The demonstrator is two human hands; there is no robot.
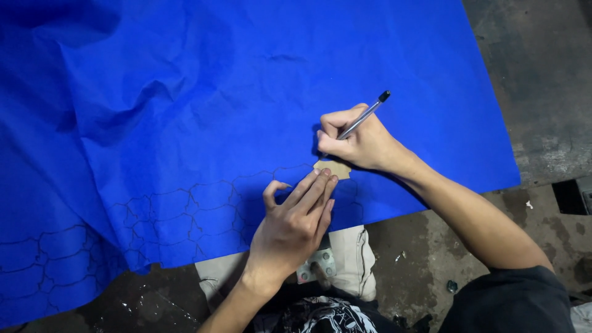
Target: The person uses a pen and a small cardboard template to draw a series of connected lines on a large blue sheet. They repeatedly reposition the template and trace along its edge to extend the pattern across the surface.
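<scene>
head view: a big sheet of blue fabric [246,92] lies spread and creased over a dark, stained floor [542,92]. the right hand [361,140] is curled closed around a slim grey pen [365,116], its tip down at the edge of a small tan cardboard template [333,168] lying on the fabric. the left hand [295,222] has nothing in its grip; its fingers [316,187] lie stretched out flat, pressing on the template. dark drawn outlines [179,213] of repeated shapes run across the fabric to the left. a small metal bracket [317,264] lies by the person's knee.
</scene>
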